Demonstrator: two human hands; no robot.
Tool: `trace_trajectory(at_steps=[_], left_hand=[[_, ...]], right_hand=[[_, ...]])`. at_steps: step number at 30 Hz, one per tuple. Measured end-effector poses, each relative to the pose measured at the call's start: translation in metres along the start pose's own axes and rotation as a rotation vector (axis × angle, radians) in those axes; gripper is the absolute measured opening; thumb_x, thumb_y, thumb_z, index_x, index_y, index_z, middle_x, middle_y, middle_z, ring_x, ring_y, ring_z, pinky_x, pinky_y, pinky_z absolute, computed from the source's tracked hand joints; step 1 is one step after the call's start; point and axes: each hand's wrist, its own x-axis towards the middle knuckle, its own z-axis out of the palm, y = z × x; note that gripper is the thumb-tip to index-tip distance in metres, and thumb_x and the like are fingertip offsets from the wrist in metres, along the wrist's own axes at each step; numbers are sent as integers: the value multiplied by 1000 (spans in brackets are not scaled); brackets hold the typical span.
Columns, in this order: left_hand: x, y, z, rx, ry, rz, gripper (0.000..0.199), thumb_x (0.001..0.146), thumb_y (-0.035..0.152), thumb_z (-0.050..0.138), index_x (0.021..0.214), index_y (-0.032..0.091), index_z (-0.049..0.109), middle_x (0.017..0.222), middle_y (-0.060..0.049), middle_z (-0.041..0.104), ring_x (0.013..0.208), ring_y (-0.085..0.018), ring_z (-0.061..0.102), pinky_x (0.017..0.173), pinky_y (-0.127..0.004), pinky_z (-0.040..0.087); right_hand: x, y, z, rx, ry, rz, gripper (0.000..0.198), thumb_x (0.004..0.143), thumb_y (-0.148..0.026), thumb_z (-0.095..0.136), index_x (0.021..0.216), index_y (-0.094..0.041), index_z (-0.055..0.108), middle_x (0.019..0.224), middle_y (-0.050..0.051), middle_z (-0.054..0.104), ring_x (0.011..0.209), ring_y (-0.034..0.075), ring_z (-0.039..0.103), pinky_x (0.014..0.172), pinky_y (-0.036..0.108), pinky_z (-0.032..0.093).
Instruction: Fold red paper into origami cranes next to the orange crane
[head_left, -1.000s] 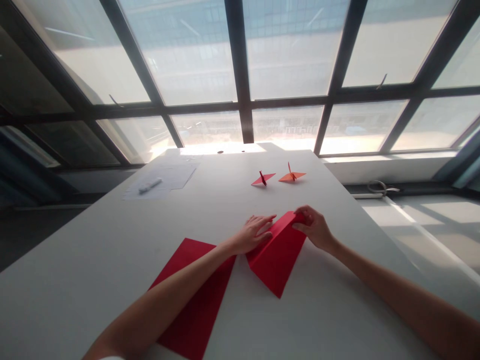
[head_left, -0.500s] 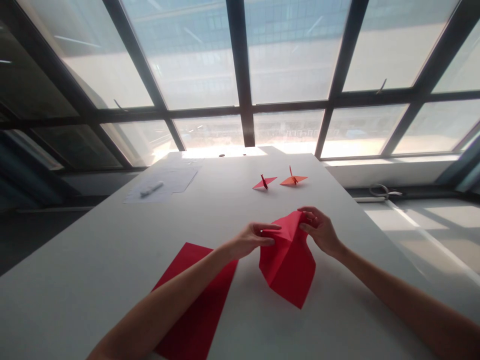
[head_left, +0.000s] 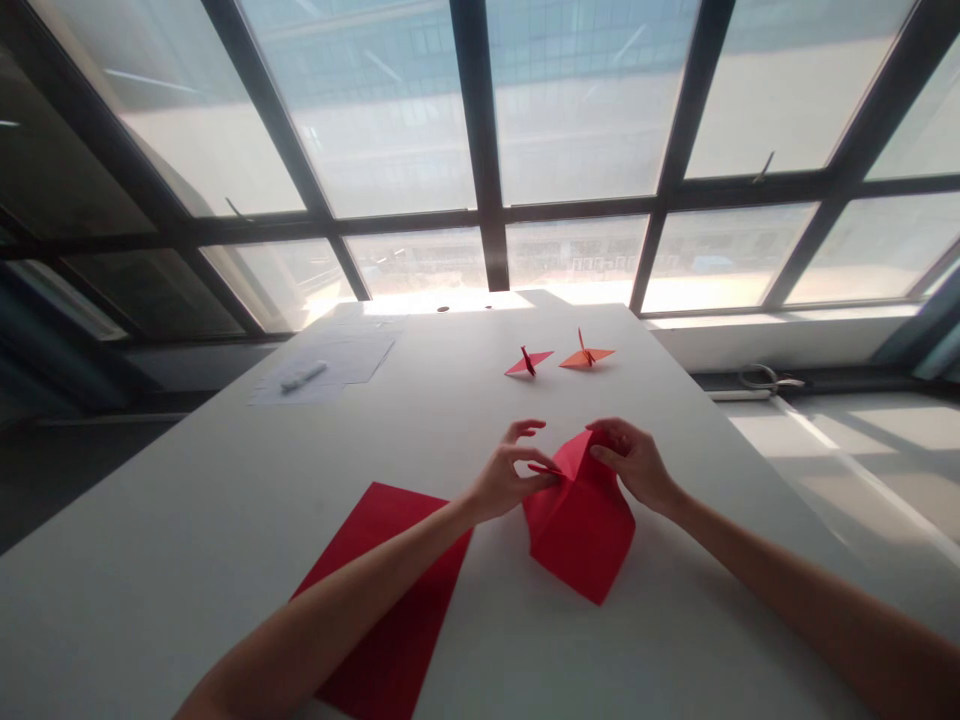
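Note:
A creased sheet of red origami paper [head_left: 583, 545] is held partly folded over the white table, its lower corner pointing toward me. My left hand [head_left: 510, 475] pinches the paper's left edge between thumb and finger, with other fingers raised. At the upper right corner, my right hand [head_left: 634, 462] grips the paper, the thumb on the near side and the fingertips partly hidden behind it. A second red sheet [head_left: 390, 610] lies flat under my left forearm, which covers part of it.
Farther back stand a red paper crane [head_left: 529, 362] and an orange paper crane [head_left: 588, 356]. White papers [head_left: 337, 365] lie at the back left with a white, pen-like object [head_left: 304, 376] on them. The white table [head_left: 225, 520] reaches toward large windows.
My left hand has shifted slightly, its upper fingers lifting off the paper. The left edge of the paper is drawn inward, and its lower corner has risen a little.

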Motion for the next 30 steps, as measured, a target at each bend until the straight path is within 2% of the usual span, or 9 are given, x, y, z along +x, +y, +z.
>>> trace_trajectory(at_steps=[2,6,9,12,18,21,25,30], left_hand=[[-1,6,-1,70,-21,106,12,84,31,72,86,19,74,134,-13,54,127,-29,50,99,-41,47],[-2,12,-2,105,-85,308,7,93,22,59,97,18,63,109,-13,70,106,-21,65,94,-37,48],[-2,13,-5,177,-130,475,8,94,16,53,92,18,60,103,-11,72,95,-18,67,87,-32,48],[-1,13,-8,294,-158,567,15,94,12,50,92,19,63,103,-10,71,94,-17,66,85,-31,46],[-1,15,-8,388,-154,565,25,96,11,43,102,22,65,102,-9,68,95,-17,63,87,-33,42],[-3,19,-6,399,-146,512,18,95,16,49,104,21,64,101,-9,67,94,-18,62,90,-35,41],[-4,25,0,368,-74,462,8,92,26,60,95,20,65,94,-7,68,89,-18,62,89,-34,41],[-6,29,6,335,-31,439,33,75,42,80,93,19,64,94,-7,67,87,-20,62,87,-35,43]], right_hand=[[-1,0,2,2,-9,11,29,76,-35,77,100,-21,69,84,3,67,74,16,58,64,27,48],[-5,-3,6,19,-3,31,29,75,-35,78,98,-20,69,79,1,65,70,15,56,62,26,46],[-7,-7,9,42,-19,58,29,76,-35,77,99,-20,69,76,0,63,67,14,54,60,26,45],[-8,-9,11,70,-27,79,30,76,-36,77,99,-19,69,77,1,63,68,14,55,60,26,45],[-8,-11,11,87,-8,122,31,75,-39,77,97,-19,69,79,2,65,70,15,57,62,26,46],[-8,-12,11,59,5,112,29,75,-38,77,95,-18,69,80,3,66,72,16,57,64,27,46],[-9,-12,13,38,0,105,28,76,-38,76,94,-18,70,80,3,67,71,17,58,64,28,46],[-10,-14,16,51,44,100,27,75,-37,76,94,-18,70,80,3,68,70,16,58,63,27,46]])
